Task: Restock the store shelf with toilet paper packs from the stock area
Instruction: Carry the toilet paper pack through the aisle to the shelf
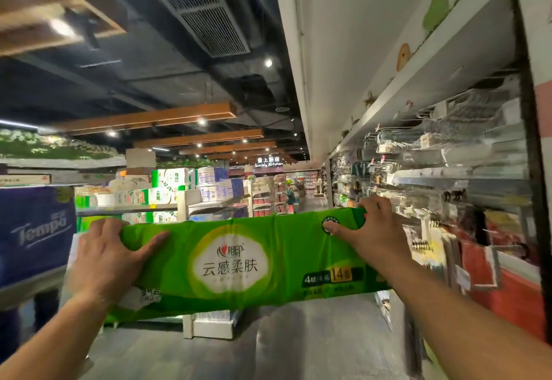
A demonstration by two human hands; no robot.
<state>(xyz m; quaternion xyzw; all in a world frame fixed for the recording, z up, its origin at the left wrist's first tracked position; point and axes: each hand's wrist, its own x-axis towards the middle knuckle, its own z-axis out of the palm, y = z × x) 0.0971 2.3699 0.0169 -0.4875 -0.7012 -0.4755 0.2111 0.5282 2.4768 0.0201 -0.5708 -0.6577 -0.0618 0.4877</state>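
Observation:
A long green toilet paper pack [236, 263] with a white oval label is held level in front of me at chest height. My left hand [104, 260] grips its left end, fingers curled over the top edge and thumb on the front. My right hand [367, 230] grips the right end the same way, thumb pressed on the front face. A shelf [128, 209] stacked with green and white tissue packs stands behind the pack to the left. A blue Tempo pack [35, 230] sits on a nearer shelf at the far left.
A wall rack [433, 176] of hanging packaged goods runs along the right side. Red items [507, 284] lie low at the right. A white box [212, 324] stands on the grey aisle floor beneath the pack. The aisle runs on ahead between the shelves.

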